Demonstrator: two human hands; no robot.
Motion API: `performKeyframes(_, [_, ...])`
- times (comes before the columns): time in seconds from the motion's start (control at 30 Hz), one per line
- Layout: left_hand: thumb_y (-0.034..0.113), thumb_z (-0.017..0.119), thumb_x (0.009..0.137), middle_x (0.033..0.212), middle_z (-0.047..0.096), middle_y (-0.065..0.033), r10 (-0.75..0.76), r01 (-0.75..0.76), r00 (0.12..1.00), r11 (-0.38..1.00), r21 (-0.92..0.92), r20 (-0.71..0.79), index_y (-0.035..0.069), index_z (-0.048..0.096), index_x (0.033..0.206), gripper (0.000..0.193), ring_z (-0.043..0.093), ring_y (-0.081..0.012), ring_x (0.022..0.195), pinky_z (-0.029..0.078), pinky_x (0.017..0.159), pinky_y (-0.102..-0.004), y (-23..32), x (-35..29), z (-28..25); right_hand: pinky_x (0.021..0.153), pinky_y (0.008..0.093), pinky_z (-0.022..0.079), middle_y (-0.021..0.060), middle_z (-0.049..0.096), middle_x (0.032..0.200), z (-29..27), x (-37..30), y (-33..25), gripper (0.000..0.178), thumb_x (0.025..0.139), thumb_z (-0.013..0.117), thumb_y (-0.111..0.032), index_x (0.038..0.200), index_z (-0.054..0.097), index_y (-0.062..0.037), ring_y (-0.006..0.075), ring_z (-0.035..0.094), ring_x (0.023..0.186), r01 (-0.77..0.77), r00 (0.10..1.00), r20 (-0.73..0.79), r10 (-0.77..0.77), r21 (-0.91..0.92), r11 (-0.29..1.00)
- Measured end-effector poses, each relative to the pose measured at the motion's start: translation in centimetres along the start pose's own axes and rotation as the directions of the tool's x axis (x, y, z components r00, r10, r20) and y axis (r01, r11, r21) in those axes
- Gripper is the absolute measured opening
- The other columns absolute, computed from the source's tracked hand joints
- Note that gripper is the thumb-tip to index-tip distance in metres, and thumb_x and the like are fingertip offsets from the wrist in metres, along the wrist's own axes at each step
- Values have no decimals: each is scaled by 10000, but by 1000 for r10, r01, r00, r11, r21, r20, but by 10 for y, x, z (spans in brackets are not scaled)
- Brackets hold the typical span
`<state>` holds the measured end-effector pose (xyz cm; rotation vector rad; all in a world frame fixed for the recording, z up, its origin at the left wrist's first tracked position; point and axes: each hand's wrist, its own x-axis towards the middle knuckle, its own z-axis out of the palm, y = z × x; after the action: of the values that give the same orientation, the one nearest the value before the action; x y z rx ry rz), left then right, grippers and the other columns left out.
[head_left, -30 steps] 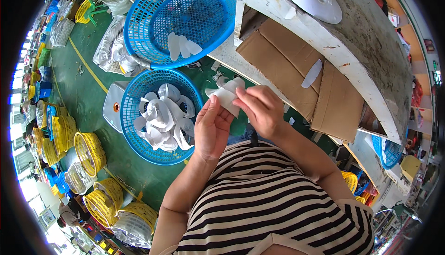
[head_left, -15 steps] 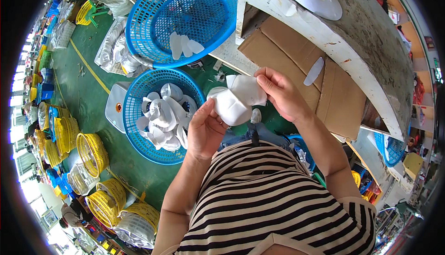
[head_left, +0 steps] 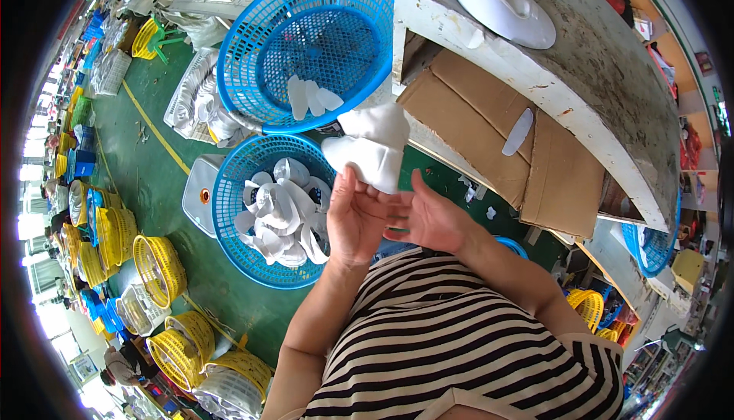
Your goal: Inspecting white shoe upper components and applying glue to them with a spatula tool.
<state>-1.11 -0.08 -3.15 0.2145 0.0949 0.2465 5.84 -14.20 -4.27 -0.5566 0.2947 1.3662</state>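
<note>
A white shoe upper (head_left: pixel 375 152), folded and curved like cut fabric, is held up in front of me. My left hand (head_left: pixel 358 217) grips its lower edge, thumb on the near face and fingers behind. Just right of it, my right hand (head_left: pixel 436 220) is open, thumb raised and fingers stretched toward the left hand's fingertips; whether it touches the piece I cannot tell. Left of my hands, a round blue basket (head_left: pixel 229 246) on the floor holds several similar white uppers (head_left: pixel 279 210). Beyond it, a raised blue basket (head_left: pixel 252 30) contains a few flat white insole-shaped pieces (head_left: pixel 310 97).
At the right, a worn white bench (head_left: pixel 581 99) carries a white shoe (head_left: pixel 505 7). Cardboard (head_left: pixel 489 129) lies on its lower shelf with one insole-shaped piece (head_left: pixel 518 131). A grey stool (head_left: pixel 200 194) stands by the floor basket; yellow baskets (head_left: pixel 159 271) line the left.
The white upper has risen slightly and turned, now in my left hand alone. My right hand has let go of its right side and dropped down beside my left hand.
</note>
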Motion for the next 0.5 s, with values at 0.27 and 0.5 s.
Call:
performKeyframes(0.27, [480,334,985,1366,494,-121,-87,104,989,985,134,-121,42,440,1358,584,419,-285,1306,246,1117,-508,16,5,1,917,283,411,39,601,1169,37,-21,-32,280,919,598,-90,1193,569,-38,146,539,1057,755,653,213,-727,-266,600])
performKeyframes(0.5, [656,497,850,1439,382,-146,-299,286,949,950,125,101,96,245,1461,866,439,-343,1279,400,1013,-562,28,-12,17,877,356,399,46,591,1000,68,-67,-45,260,718,666,-36,964,640,-113,232,571,930,396,521,774,-360,-593,-701])
